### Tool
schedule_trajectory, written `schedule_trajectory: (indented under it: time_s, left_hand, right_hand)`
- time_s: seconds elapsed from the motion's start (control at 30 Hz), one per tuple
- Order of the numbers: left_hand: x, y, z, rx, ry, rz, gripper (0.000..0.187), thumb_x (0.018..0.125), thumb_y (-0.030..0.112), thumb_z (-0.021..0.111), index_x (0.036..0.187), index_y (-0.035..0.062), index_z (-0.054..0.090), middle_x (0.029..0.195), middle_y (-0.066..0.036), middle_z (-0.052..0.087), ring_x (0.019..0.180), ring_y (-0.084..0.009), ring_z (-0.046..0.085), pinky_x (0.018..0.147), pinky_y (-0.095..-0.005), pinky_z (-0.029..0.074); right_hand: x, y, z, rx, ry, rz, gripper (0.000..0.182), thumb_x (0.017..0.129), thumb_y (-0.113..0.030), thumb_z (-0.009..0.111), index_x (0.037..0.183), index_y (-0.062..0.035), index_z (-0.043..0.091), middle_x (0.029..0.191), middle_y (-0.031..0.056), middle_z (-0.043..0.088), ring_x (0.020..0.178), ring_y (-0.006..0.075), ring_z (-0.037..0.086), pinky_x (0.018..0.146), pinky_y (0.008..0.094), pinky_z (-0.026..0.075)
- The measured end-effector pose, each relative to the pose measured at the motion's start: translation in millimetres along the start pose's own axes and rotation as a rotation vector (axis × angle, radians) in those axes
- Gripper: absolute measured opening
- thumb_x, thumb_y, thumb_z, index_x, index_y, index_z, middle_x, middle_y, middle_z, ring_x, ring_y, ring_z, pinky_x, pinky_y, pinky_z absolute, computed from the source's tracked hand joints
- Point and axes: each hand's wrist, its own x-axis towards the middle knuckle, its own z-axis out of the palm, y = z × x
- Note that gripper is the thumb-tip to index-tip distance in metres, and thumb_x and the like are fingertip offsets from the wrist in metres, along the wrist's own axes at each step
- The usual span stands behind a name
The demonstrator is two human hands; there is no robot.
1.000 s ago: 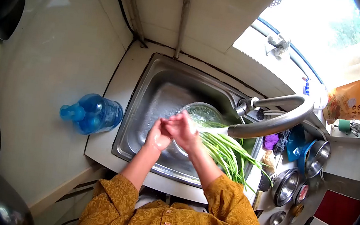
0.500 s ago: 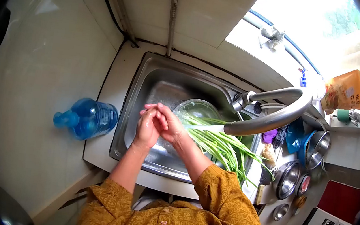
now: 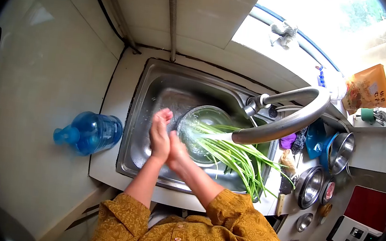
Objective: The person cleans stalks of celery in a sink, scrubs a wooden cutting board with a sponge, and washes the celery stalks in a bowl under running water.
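Observation:
My left hand (image 3: 159,135) is over the steel sink (image 3: 130,135), its fingers stretched upward and wet. Against its palm, near the wrist, rests my right hand (image 3: 177,151), fingers extended and slightly blurred. Neither hand holds anything. Just right of them, water runs from the curved faucet (image 3: 287,125) into a clear round bowl (image 3: 210,115) in the sink. A bunch of long green stalks (image 3: 236,159), perhaps scallions, lies partly in the bowl and reaches over the sink's right side.
A blue plastic bottle (image 3: 89,132) lies on the left of the counter. Metal bowls (image 3: 310,186) and a small bowl (image 3: 304,222) are at the right. An orange packet (image 3: 367,88) stands near the window. A knife handle (image 3: 280,204) shows by the sink.
My hands have shifted down a little from the stream and separated at the fingers, where before they were cupped together. The bowl and the splashing water now show more fully.

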Motion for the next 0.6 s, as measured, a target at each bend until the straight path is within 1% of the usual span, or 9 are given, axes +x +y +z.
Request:
schedule_trajectory:
  time_s: [0.03, 0.07, 0.17, 0.27, 0.3, 0.4, 0.47, 0.53, 0.6]
  left_hand:
    - [-12.9, -12.0, -11.8, 0.240, -0.122, 0.051, 0.043, 0.100, 0.033, 0.035, 0.110, -0.0026, 0.056, 0.101, -0.014, 0.062, 0.096, -0.0240, 0.061, 0.092, -0.0348, 0.045]
    - [-23.5, -23.8, -20.5, 0.472, -0.244, 0.105, 0.041, 0.100, 0.032, 0.036, 0.112, -0.0024, 0.056, 0.103, -0.014, 0.062, 0.098, -0.0243, 0.060, 0.093, -0.0348, 0.045]
    - [-47.2, -38.7, -28.4, -0.498, -0.046, -0.880, 0.045, 0.100, 0.035, 0.036, 0.114, -0.0037, 0.055, 0.109, -0.014, 0.061, 0.106, -0.0246, 0.058, 0.096, -0.0378, 0.043]
    - [-49.7, -60.0, -17.6, -0.780, 0.101, -0.961, 0.044, 0.100, 0.037, 0.036, 0.113, -0.0006, 0.056, 0.112, -0.013, 0.060, 0.110, -0.0238, 0.055, 0.095, -0.0390, 0.044]
    - [-47.4, -62.7, -14.8, -0.864, -0.012, -0.948, 0.036, 0.096, 0.036, 0.045, 0.114, 0.0070, 0.055, 0.116, -0.010, 0.057, 0.110, -0.0219, 0.054, 0.096, -0.0403, 0.044]
    - [-25.3, -45.3, 3.9, -1.085, -0.154, -0.749, 0.031, 0.090, 0.033, 0.055, 0.109, 0.0083, 0.060, 0.118, -0.012, 0.057, 0.113, -0.0289, 0.052, 0.097, -0.0411, 0.043]
    - [-11.9, -23.8, -2.3, -1.301, -0.385, -0.636, 0.039, 0.085, 0.041, 0.057, 0.114, 0.0152, 0.057, 0.127, -0.012, 0.053, 0.117, -0.0355, 0.049, 0.094, -0.0527, 0.041]
    - [1.9, -4.0, -9.2, -1.419, -0.591, -0.570, 0.045, 0.082, 0.047, 0.057, 0.115, 0.0170, 0.056, 0.124, -0.012, 0.053, 0.110, -0.0363, 0.050, 0.088, -0.0552, 0.042]
    - [4.0, 2.5, -17.8, -1.372, -0.513, -0.630, 0.048, 0.081, 0.052, 0.055, 0.110, 0.0138, 0.055, 0.109, -0.010, 0.057, 0.094, -0.0312, 0.056, 0.078, -0.0487, 0.047]
  right_hand:
    - [31.9, 0.5, -42.7, 0.036, -0.186, -0.149, 0.035, 0.099, -0.038, 0.037, 0.098, -0.0075, 0.055, 0.094, 0.0065, 0.060, 0.085, 0.0212, 0.060, 0.077, 0.0350, 0.050]
    - [8.3, -32.1, -37.8, 0.225, 0.068, -0.092, 0.035, 0.100, -0.035, 0.034, 0.090, -0.0094, 0.055, 0.088, 0.0075, 0.061, 0.084, 0.0208, 0.060, 0.076, 0.0366, 0.051]
    - [6.3, -68.1, -78.6, 0.544, -0.273, -0.179, 0.033, 0.098, -0.038, 0.043, 0.084, -0.0103, 0.054, 0.082, 0.0052, 0.059, 0.080, 0.0203, 0.059, 0.075, 0.0372, 0.051]
    - [-11.2, -82.0, -57.1, 0.517, -0.312, -0.132, 0.034, 0.095, -0.038, 0.050, 0.076, -0.0104, 0.055, 0.080, 0.0066, 0.060, 0.079, 0.0215, 0.059, 0.075, 0.0373, 0.050]
    - [-12.4, -82.6, -46.5, 0.435, -0.424, -0.121, 0.034, 0.095, -0.037, 0.051, 0.074, -0.0104, 0.055, 0.079, 0.0071, 0.061, 0.078, 0.0219, 0.059, 0.076, 0.0379, 0.050]
    - [10.8, -65.2, -21.4, 0.368, -0.799, 0.064, 0.032, 0.098, -0.034, 0.045, 0.078, -0.0127, 0.058, 0.080, 0.0056, 0.062, 0.080, 0.0221, 0.061, 0.073, 0.0375, 0.051]
    - [-9.9, -47.8, 20.5, 0.396, -0.689, 0.061, 0.034, 0.098, -0.033, 0.046, 0.076, -0.0098, 0.057, 0.074, 0.0046, 0.059, 0.072, 0.0197, 0.059, 0.065, 0.0343, 0.050]
    - [40.3, -9.2, 36.2, 0.814, -1.147, 0.131, 0.042, 0.091, -0.047, 0.052, 0.103, -0.0073, 0.060, 0.095, 0.0093, 0.065, 0.097, 0.0316, 0.059, 0.075, 0.0412, 0.050]
    - [64.4, -10.3, 42.8, 0.687, -1.194, 0.269, 0.038, 0.091, -0.044, 0.053, 0.103, -0.0085, 0.061, 0.091, 0.0079, 0.066, 0.085, 0.0273, 0.061, 0.070, 0.0374, 0.051]
